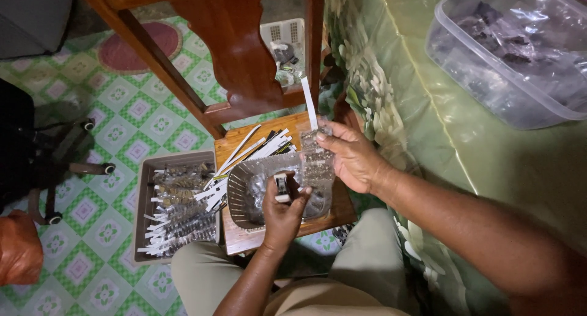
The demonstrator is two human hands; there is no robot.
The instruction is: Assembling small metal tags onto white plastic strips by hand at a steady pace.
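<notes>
Item: small stapler (282, 187), gripped in the closed left hand (282, 213) above a brown mesh basket (239, 194) on the wooden chair seat (241, 238).

Item: clear packet (317, 163) with white paper strip (309, 102), pinched by the curled right hand (350, 158).

Risk, as I judge it: the slick plastic could slip from that fingertip pinch and spill into the basket; a staple may catch a finger held close.

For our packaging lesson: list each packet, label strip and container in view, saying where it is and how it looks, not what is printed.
Clear packet: in the right hand, dark contents.
Stapler: small, in the left hand.
White strips: fanned on the stool.
Tray: grey, on the floor, filled packets.
Clear tub: on the table.
</notes>
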